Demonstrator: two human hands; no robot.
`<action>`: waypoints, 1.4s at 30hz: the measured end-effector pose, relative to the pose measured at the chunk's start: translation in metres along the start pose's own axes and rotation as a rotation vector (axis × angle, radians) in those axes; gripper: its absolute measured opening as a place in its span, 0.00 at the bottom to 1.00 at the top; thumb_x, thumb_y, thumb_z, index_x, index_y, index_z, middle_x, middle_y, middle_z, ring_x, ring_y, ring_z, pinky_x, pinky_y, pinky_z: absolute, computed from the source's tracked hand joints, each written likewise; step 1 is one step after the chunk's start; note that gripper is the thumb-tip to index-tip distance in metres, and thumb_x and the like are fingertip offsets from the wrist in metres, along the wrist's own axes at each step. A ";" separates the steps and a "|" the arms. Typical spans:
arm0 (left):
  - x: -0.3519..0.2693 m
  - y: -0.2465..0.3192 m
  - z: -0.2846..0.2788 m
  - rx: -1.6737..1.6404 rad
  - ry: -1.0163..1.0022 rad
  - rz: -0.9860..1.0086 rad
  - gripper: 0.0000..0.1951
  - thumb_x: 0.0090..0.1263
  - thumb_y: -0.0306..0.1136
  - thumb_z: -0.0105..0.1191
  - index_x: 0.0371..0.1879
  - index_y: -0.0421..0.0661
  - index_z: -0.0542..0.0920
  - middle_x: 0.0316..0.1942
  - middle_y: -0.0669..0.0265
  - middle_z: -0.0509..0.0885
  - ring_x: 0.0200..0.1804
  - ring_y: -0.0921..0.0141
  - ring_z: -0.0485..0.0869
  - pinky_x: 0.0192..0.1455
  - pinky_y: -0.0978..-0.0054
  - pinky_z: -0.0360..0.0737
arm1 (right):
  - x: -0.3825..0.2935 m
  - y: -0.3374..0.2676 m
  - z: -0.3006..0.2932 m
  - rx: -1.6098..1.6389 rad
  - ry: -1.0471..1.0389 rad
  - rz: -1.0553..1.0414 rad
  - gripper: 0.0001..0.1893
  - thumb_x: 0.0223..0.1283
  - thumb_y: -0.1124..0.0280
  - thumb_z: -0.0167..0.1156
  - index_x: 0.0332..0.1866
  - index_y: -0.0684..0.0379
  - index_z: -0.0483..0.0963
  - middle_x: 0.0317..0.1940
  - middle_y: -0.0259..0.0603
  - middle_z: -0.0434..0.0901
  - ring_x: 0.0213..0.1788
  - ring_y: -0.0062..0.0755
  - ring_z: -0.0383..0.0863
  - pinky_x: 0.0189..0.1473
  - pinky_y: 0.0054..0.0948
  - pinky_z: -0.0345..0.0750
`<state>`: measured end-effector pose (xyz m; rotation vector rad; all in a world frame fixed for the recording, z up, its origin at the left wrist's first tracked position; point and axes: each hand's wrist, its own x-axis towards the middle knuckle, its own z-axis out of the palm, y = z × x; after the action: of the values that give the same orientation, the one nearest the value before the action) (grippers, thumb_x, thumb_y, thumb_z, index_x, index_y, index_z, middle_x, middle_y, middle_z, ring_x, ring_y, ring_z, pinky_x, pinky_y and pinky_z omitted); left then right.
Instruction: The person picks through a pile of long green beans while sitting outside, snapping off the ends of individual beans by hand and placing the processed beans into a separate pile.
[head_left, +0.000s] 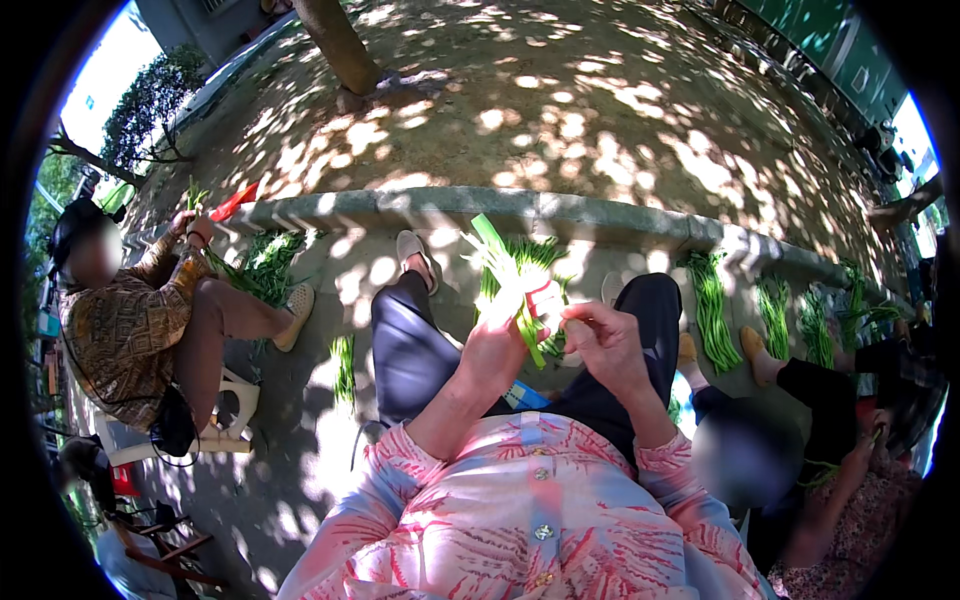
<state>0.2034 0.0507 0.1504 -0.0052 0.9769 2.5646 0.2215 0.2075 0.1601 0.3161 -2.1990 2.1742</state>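
Note:
My left hand (499, 341) grips a small bundle of long green vegetable stems (495, 251), held upright over my lap. Strong sunlight washes out its fingers and part of the stems. A thin red band (541, 288) shows beside these fingers. Close by on the right is my right hand (609, 345), thumb and fingertips pinched together near the bundle's side. Whether something thin is between them cannot be made out. Beyond my hands, between my feet, a larger pile of green stems (534, 253) lies on the pavement.
A low stone kerb (450, 201) runs across in front. Left, a seated person (135, 322) handles greens above a leafy heap (270, 262). A small bunch (343, 367) lies by my left leg. Several bunches (712, 311) line the right, near another person (840, 487).

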 end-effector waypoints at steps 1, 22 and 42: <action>-0.002 0.000 0.001 0.025 0.015 0.026 0.18 0.69 0.41 0.36 0.50 0.43 0.67 0.47 0.62 0.73 0.49 0.69 0.72 0.50 0.69 0.70 | 0.002 0.005 0.011 -0.012 -0.082 0.012 0.07 0.54 0.72 0.56 0.35 0.65 0.73 0.20 0.31 0.75 0.21 0.11 0.70 0.22 0.13 0.67; -0.014 0.006 0.000 0.416 0.131 -0.016 0.11 0.61 0.32 0.51 0.40 0.42 0.76 0.35 0.68 0.79 0.38 0.76 0.77 0.40 0.78 0.75 | 0.002 0.033 0.030 0.392 -0.017 0.225 0.05 0.51 0.70 0.59 0.30 0.60 0.74 0.17 0.25 0.70 0.17 0.09 0.63 0.17 0.13 0.58; -0.005 0.018 -0.014 0.675 0.040 0.033 0.09 0.61 0.31 0.49 0.36 0.42 0.79 0.22 0.73 0.76 0.23 0.82 0.71 0.25 0.86 0.67 | 0.001 0.039 0.022 0.554 -0.129 0.309 0.09 0.57 0.69 0.53 0.29 0.63 0.75 0.16 0.28 0.70 0.16 0.13 0.65 0.19 0.15 0.63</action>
<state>0.1998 0.0278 0.1517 0.1465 1.8125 2.1421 0.2168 0.1858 0.1209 0.1333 -1.7473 2.9944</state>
